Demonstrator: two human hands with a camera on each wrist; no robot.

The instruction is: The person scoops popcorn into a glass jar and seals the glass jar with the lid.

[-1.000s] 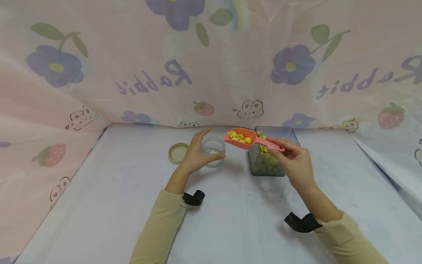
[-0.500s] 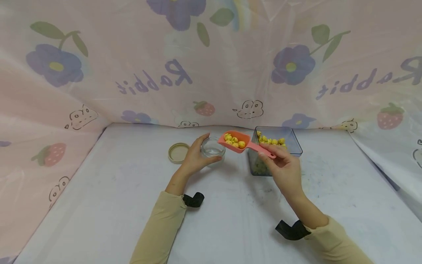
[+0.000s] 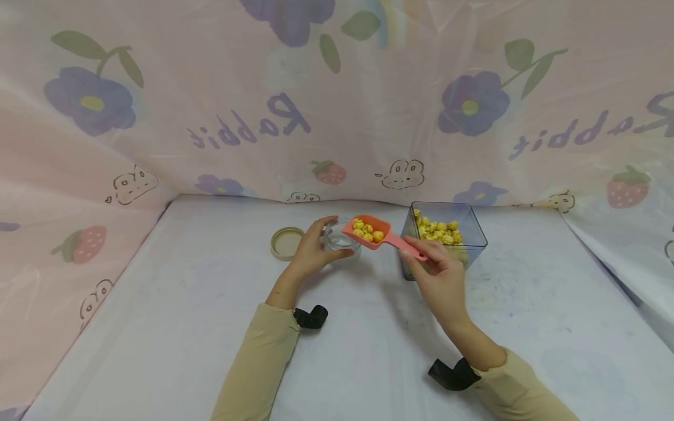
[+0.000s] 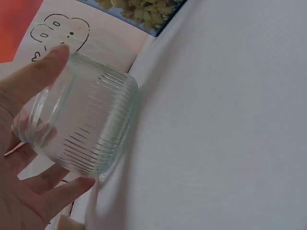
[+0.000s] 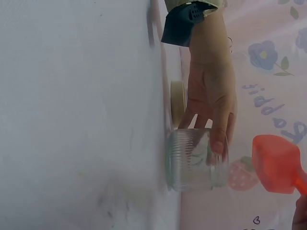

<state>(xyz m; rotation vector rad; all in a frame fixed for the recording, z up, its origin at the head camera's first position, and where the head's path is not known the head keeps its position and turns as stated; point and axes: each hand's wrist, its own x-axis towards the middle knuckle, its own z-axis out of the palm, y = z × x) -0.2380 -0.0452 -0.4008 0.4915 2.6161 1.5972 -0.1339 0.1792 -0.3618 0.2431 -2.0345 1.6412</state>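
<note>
My left hand point(image 3: 310, 252) holds a small clear glass jar point(image 4: 98, 120) standing upright on the table, with the thumb on the near side and the fingers behind. Nothing shows inside the ribbed jar. Pinched by its handle in my right hand point(image 3: 443, 286) is a coral-red scoop point(image 3: 395, 241). Several round yellow popcorn pieces point(image 3: 367, 229) fill the scoop. In the head view its front lip overlaps the jar's right rim; the right wrist view has the scoop point(image 5: 273, 163) above the level of the jar's mouth, apart from it.
A clear square tub point(image 3: 475, 231) partly filled with yellow popcorn stands behind my right hand. Left of the jar lies a round lid point(image 3: 286, 244) on the white-covered table point(image 3: 368, 356). A printed pink curtain point(image 3: 358, 105) encloses the back and sides.
My right hand has carried the loaded scoop left and slightly nearer to me, from beside the tub to the jar's rim. My left hand stays at the jar.
</note>
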